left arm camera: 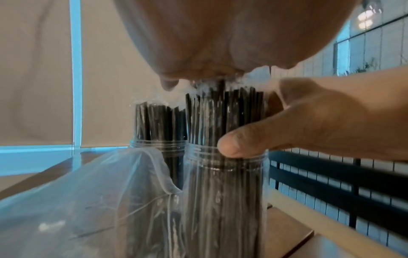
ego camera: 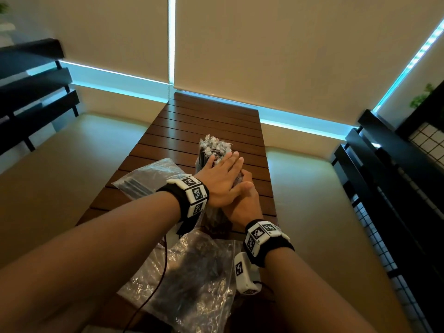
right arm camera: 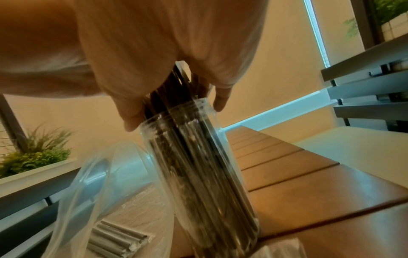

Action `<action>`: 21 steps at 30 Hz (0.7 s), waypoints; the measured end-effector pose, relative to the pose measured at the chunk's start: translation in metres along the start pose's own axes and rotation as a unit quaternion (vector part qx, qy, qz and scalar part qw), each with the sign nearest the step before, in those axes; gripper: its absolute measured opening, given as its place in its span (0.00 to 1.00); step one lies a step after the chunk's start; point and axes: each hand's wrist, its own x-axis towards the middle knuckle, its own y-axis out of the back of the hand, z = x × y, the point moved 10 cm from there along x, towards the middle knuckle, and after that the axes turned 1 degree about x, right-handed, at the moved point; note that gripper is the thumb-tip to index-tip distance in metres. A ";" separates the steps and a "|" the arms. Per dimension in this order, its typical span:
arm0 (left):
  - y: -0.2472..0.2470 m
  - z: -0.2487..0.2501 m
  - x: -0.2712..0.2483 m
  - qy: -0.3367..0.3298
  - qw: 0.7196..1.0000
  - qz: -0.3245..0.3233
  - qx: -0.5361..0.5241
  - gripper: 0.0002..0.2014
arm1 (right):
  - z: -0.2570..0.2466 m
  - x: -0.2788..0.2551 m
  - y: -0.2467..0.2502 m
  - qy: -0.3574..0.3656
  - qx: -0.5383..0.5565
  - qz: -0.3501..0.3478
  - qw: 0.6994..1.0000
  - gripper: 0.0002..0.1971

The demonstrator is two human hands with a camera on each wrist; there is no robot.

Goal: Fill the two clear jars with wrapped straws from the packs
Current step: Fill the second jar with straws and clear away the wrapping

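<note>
Clear plastic near jar point(left arm camera: 225, 200) is standing upright on the slatted wooden table point(ego camera: 211, 121), packed w/ black wrapped straws point(left arm camera: 225, 111), long axis vertical, tops directly beneath the left hand point(ego camera: 222, 181). Left fingers are lying straight, palm pressing flat on the wrapper tips. Right hand point(ego camera: 242, 203), approx. level w/ the rim, is curling round the straws there. Far jar point(left arm camera: 160, 132), just behind, is also holding straws. Two plastic packs point(ego camera: 189, 275) are lying nearer the person, one showing a few straws inside.
</note>
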 end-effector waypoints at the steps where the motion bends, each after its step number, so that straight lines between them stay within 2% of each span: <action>1: 0.008 -0.003 -0.004 -0.001 0.999 0.028 -0.032 0.41 | -0.001 0.000 0.003 -0.005 -0.019 -0.008 1.000 0.46; 2: 0.019 -0.008 -0.010 0.004 0.994 0.074 -0.079 0.39 | -0.006 -0.001 0.008 -0.003 -0.044 -0.006 0.999 0.49; 4: 0.045 -0.034 -0.025 0.043 0.963 0.171 -0.204 0.30 | -0.020 -0.005 0.022 0.011 -0.093 0.021 0.995 0.51; 6: 0.047 -0.072 -0.037 0.116 0.938 0.195 -0.263 0.25 | -0.039 -0.008 0.031 0.029 -0.130 0.045 0.990 0.46; 7: 0.042 -0.087 -0.041 0.150 0.943 0.176 -0.240 0.26 | -0.048 -0.010 0.034 0.036 -0.139 0.059 0.988 0.41; 9: 0.021 -0.101 -0.050 0.189 0.969 0.084 -0.137 0.33 | -0.066 -0.012 0.039 0.054 -0.151 0.097 0.982 0.33; 11: -0.004 -0.109 -0.060 0.209 0.978 -0.005 -0.017 0.42 | -0.089 -0.016 0.038 0.100 -0.172 0.129 0.971 0.23; 12: -0.013 -0.112 -0.065 0.217 0.975 -0.030 0.027 0.42 | -0.102 -0.019 0.033 0.134 -0.188 0.137 0.963 0.17; 13: -0.018 -0.114 -0.069 0.219 0.973 -0.039 0.058 0.37 | -0.113 -0.021 0.026 0.170 -0.202 0.134 0.955 0.12; 15: -0.020 -0.117 -0.074 0.218 0.972 -0.034 0.082 0.18 | -0.131 -0.024 0.006 0.227 -0.212 0.084 0.947 0.07; 16: -0.016 -0.119 -0.076 0.222 0.971 -0.023 0.080 0.08 | -0.132 -0.024 -0.008 0.233 -0.213 0.038 0.948 0.07; 17: -0.014 -0.122 -0.078 0.226 0.972 -0.015 0.070 0.03 | -0.128 -0.023 -0.023 0.222 -0.217 -0.017 0.950 0.06; 19: -0.008 -0.127 -0.080 0.214 0.975 0.010 0.053 0.09 | -0.109 -0.022 -0.053 0.171 -0.234 -0.115 0.950 0.06; 21: 0.001 -0.127 -0.081 0.187 0.981 0.038 0.035 0.10 | -0.085 -0.022 -0.081 0.114 -0.249 -0.188 0.943 0.08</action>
